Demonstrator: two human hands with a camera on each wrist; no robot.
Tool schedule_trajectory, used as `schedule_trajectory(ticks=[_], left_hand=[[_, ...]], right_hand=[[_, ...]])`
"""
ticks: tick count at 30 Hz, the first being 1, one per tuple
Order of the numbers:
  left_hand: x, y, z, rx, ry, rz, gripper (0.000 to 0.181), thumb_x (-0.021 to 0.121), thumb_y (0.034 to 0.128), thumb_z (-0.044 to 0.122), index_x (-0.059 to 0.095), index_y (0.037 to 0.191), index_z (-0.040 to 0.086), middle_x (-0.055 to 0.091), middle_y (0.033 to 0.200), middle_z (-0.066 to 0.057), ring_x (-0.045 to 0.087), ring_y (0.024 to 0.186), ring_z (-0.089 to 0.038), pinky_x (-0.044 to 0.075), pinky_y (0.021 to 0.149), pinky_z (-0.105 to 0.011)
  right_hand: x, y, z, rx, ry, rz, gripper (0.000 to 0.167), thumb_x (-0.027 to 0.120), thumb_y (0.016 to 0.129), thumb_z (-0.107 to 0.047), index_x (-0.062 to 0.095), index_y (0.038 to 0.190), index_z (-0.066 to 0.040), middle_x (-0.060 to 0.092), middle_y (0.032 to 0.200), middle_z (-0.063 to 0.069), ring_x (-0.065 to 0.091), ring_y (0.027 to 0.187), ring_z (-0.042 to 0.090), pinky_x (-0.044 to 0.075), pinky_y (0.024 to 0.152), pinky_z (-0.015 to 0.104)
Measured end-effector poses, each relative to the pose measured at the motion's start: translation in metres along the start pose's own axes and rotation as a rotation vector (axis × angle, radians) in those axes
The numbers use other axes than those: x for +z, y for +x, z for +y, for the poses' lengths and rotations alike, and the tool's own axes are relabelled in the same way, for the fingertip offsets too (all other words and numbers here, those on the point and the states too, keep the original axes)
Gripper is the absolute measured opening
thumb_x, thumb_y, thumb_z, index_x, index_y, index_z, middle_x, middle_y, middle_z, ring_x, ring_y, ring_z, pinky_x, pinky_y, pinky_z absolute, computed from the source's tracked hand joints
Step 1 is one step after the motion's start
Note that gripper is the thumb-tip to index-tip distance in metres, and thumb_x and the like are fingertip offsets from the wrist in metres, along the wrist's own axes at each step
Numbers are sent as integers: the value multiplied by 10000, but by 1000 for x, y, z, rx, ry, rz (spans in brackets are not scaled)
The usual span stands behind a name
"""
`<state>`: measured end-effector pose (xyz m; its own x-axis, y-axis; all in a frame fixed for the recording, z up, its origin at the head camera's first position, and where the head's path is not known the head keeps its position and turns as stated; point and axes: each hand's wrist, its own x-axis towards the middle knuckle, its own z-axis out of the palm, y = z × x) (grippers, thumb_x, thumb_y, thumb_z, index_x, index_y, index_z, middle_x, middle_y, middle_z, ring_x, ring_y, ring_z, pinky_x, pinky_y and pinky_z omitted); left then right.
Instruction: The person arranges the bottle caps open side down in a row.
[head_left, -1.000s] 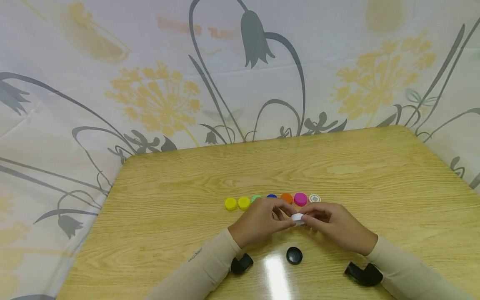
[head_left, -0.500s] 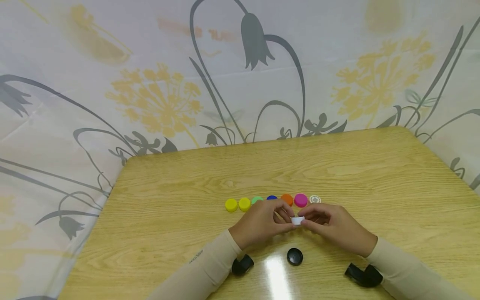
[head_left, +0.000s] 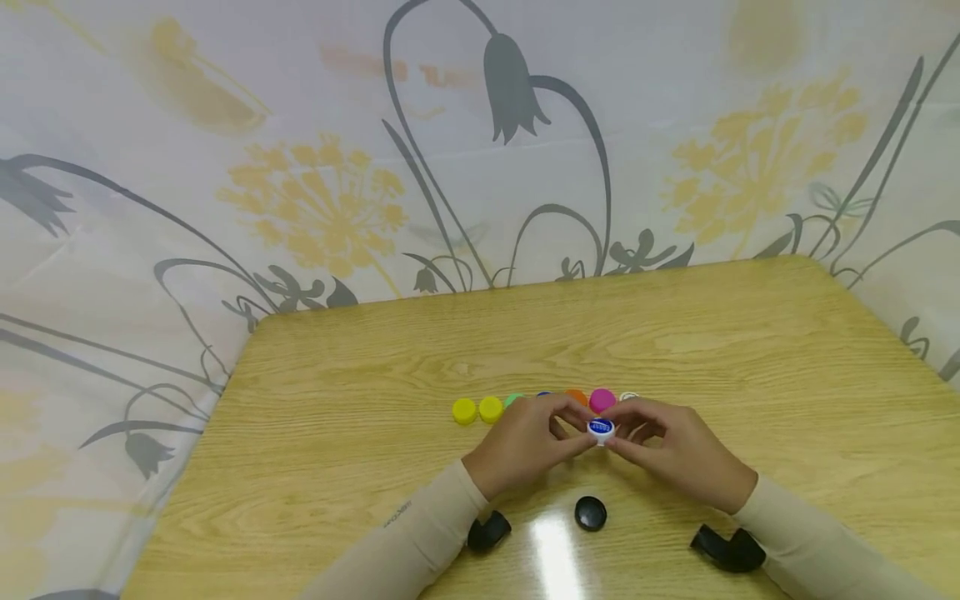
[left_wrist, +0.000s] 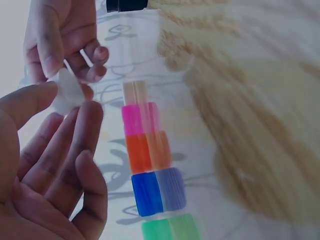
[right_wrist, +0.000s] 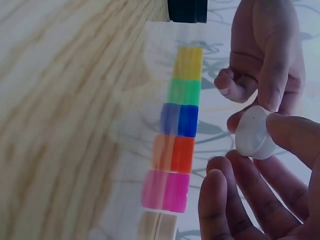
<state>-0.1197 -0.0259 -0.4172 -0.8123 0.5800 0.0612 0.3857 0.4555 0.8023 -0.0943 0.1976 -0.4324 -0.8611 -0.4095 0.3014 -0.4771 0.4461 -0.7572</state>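
Between both hands, a small white bottle cap with a blue printed top is held above the table. The left hand pinches its left side with thumb and fingers, while the right hand pinches the right side. In the right wrist view the white cap shows its pale, smooth face. Just beyond the hands runs a row of coloured caps: yellow, green, blue, orange, pink and white. The left hand partly covers the middle of that row.
A black round cap lies on the wooden table nearer the person. Black wrist-worn devices sit at the left wrist and right wrist. A flower-patterned cloth hangs behind the table.
The white cap has been turned between the fingers: its plain side faced the head view before, and now its blue printed top shows. Both hands stay in nearly the same place.
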Motion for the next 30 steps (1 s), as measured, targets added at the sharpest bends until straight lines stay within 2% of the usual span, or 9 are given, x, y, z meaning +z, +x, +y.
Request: schedule_trajectory(ticks=[8, 12, 18, 21, 26, 30], left_hand=[[4, 11, 6, 44, 67, 84, 274, 721, 925, 340, 718, 1156, 191, 756, 1054, 74, 596, 713, 67, 500, 669, -113], [6, 21, 10, 59, 126, 100, 322, 725, 919, 344, 721, 1185, 164, 756, 1035, 65, 587, 728, 63, 486, 675, -91], [7, 42, 19, 37, 244, 69, 361, 724, 918, 369, 724, 1215, 165, 767, 1060, 72, 617, 751, 52, 465, 666, -79], [8, 53, 23, 46, 274, 47, 322, 726, 915, 373, 743, 1173, 180, 761, 1083, 82, 670, 817, 27, 472, 697, -77], [10, 68, 27, 43, 343, 9, 283, 727, 913, 385, 740, 1127, 201, 756, 1063, 87, 669, 836, 7, 470, 711, -101], [14, 77, 28, 47, 436, 9, 285, 705, 923, 425, 731, 1126, 227, 752, 1067, 108, 678, 933, -9, 496, 869, -221]], right_hand=[[-6, 2, 4, 0, -33, 96, 267, 765, 868, -51, 724, 1124, -115, 753, 1052, 10, 673, 860, 14, 567, 742, 214], [-11, 4, 7, 0, -40, 131, 269, 771, 859, -42, 728, 1117, -105, 755, 1049, 25, 673, 876, 7, 563, 746, 200], [-23, 4, 13, -3, -90, 168, 282, 773, 848, -16, 729, 1115, -93, 754, 1066, 61, 661, 910, -29, 562, 753, 188], [-29, 4, 16, 24, -115, 180, 285, 772, 850, -22, 729, 1119, -106, 749, 1082, 56, 649, 913, -52, 554, 759, 175], [-36, 4, 20, 47, -149, 178, 287, 775, 854, -39, 726, 1133, -84, 748, 1086, 88, 655, 872, -42, 554, 743, 176], [-41, 5, 24, 80, -173, 172, 280, 772, 866, -70, 726, 1141, -79, 748, 1091, 102, 651, 860, -44, 554, 737, 178]])
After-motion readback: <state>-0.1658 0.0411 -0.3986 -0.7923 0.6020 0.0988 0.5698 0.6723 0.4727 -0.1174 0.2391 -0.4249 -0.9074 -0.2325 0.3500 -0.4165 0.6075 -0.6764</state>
